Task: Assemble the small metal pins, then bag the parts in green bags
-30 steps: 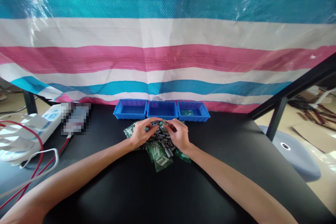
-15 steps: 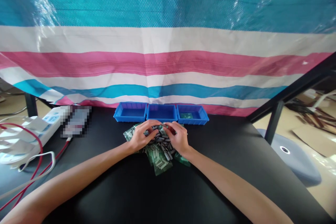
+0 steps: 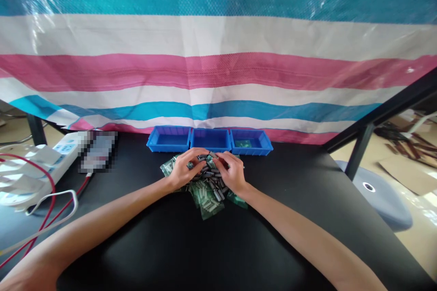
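Note:
A heap of small dark grey, rod-like metal pieces (image 3: 215, 183) lies on and among green clear plastic bags (image 3: 210, 204) on the black table. My left hand (image 3: 184, 169) curls over the heap's left side, thumb and fingers bent; what sits under its fingertips is partly hidden. From the right, my right hand (image 3: 232, 168) closes its fingertips on a small grey piece (image 3: 212, 154) at the top of the heap. The fingertips of both hands nearly meet there. Several pale pieces show inside the front bag.
Behind the heap stand three blue bins, left (image 3: 169, 140), middle (image 3: 210, 140) and right (image 3: 251, 142); the right one holds a green bag (image 3: 243, 144). At left lie a white power strip (image 3: 58, 157), cables (image 3: 51, 218) and a blurred device (image 3: 99, 151). A striped sheet (image 3: 205, 68) hangs behind.
The view has tilted slightly downward, so everything sits a little differently in it. My fingers have shifted slightly over the heap, and the grey piece at the right fingertips shows more clearly.

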Action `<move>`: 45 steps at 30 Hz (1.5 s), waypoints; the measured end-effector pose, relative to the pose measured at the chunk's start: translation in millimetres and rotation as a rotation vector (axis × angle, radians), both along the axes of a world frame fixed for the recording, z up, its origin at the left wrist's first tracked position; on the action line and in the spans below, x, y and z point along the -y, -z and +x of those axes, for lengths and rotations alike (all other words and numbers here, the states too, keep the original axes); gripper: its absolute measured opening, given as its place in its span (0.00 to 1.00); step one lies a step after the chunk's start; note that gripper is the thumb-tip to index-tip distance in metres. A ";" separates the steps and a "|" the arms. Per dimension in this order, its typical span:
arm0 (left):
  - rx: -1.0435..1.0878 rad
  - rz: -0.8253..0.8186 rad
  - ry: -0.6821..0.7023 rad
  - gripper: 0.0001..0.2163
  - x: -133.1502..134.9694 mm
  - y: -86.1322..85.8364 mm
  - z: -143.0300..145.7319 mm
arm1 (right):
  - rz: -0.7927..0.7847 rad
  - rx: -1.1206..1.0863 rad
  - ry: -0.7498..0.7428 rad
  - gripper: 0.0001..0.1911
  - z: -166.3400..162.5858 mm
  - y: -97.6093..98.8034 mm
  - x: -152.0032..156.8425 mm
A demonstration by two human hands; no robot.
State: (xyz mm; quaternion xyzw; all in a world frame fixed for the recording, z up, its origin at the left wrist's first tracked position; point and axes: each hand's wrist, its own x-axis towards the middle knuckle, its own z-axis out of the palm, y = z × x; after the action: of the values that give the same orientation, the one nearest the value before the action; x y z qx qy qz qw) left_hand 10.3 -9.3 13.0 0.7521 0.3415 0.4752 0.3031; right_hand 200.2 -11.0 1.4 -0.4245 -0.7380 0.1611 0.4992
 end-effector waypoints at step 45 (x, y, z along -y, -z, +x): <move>-0.107 0.009 -0.042 0.15 4.3 -7.0 -0.6 | -0.003 -0.008 0.006 0.09 -0.2 -4.9 0.7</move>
State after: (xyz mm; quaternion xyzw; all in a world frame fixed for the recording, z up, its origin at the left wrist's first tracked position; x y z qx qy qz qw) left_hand 9.7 -13.6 20.0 0.7704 0.3708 0.4422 0.2711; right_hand 200.0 -11.7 6.3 -0.4269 -0.7345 0.1624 0.5020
